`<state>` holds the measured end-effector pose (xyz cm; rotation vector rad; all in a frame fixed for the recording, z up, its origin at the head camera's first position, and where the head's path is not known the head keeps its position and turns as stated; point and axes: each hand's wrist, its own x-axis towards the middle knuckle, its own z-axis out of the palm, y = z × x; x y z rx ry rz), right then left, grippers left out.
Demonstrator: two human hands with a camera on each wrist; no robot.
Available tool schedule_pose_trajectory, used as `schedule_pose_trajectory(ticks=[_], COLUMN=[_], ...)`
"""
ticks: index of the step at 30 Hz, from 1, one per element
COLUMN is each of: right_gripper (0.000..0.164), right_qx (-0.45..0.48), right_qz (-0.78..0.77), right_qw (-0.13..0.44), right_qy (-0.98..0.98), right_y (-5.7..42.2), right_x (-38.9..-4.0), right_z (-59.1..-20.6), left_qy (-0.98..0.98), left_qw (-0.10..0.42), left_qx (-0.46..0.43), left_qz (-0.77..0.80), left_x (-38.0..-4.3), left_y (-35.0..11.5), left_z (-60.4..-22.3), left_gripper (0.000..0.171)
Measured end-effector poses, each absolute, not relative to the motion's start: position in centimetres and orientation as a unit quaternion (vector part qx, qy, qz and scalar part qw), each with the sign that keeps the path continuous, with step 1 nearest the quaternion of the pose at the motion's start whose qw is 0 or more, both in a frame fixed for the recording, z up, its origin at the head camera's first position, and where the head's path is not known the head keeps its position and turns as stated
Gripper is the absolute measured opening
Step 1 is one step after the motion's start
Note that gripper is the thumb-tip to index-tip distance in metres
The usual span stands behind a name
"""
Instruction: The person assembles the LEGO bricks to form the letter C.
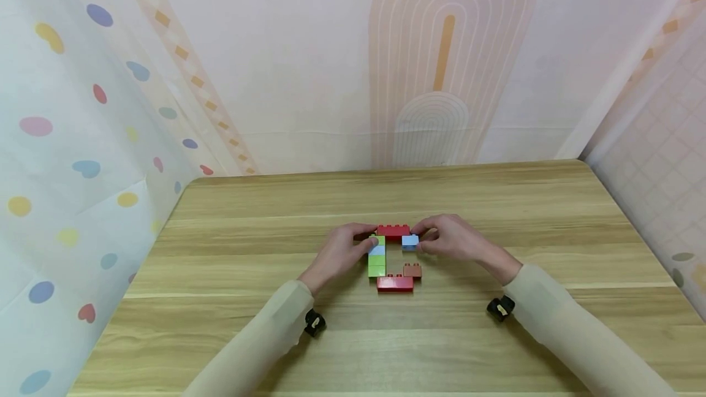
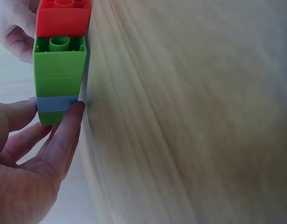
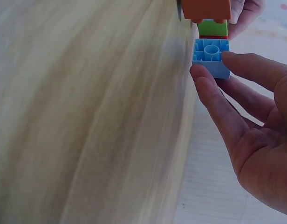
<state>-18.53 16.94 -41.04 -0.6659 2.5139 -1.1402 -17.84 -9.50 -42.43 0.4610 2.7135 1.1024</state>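
My left hand pinches a column of green toy bricks with a light blue brick among them. In the left wrist view, the thumb and fingers lie on opposite sides of that column. Between the fingertips of my right hand is a separate light blue brick, its hollow side with a round tube showing in the right wrist view. A long red brick lies at the far end between the hands. Another red brick sits at the near end, touching an orange-brown brick.
The bricks form a rough ring on a wood-grain table. A patterned cloth backdrop hangs behind the table's far edge, with more cloth at both sides. Each wrist carries a small black device.
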Motion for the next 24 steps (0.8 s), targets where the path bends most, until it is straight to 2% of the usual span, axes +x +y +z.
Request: schedule_pose_trajectory(ticks=[16,20,24], right_gripper=[0.031,0.036,0.044], right_qx=[-0.225,-0.226,-0.228], right_qz=[-0.401,-0.414,-0.423], right_qw=[0.163,0.145,0.097], right_qy=[0.873,0.87,0.872], right_y=[17.0,17.6,18.4], right_x=[-18.7,-18.3,-17.6], right_z=[-41.3,-41.2,-40.8], left_qy=[0.906,0.89,0.874], left_qw=[0.093,0.088,0.07], left_qx=[0.152,0.151,0.157], left_qz=[0.385,0.42,0.455], left_x=[-18.0,-17.4,-16.4], left_y=[-9.6,-10.2,-11.2], left_z=[-42.7,-42.7,-42.5], left_gripper=[0.035,0.037,0.04])
